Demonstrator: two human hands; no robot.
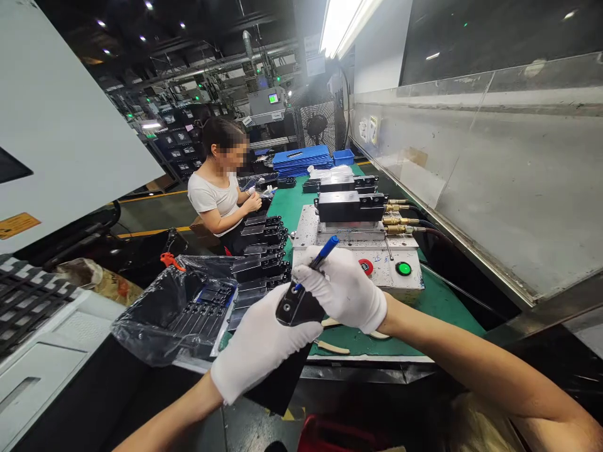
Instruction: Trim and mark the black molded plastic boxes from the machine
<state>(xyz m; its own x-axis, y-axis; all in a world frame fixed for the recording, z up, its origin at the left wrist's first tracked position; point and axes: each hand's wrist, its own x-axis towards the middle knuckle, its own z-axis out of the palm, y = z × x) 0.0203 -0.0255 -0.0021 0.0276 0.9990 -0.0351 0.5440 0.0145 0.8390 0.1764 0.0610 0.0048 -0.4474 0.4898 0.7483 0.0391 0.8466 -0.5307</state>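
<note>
My left hand (264, 342), in a white glove, is closed around a long black plastic part (288, 309) that slants down toward me. Round metal-looking inserts show at the part's upper end. My right hand (346, 289), gloved as well, grips a blue pen-shaped tool (328, 248), whose lower tip meets the part's upper end beside an insert. Whether it is a pen or a trimming tool I cannot tell. Behind my hands stands a metal fixture (306, 251) with another black part (351, 207) on top, a red button (366, 267) and a green button (403, 269).
Several black parts (261, 251) line the left of the green table (452, 311). A plastic-lined box (160, 333) with more parts stands at left. A co-worker (219, 188) is across the table. Blue sheets (304, 157) are stacked behind; a trimming knife-like handle (333, 348) lies near the front edge.
</note>
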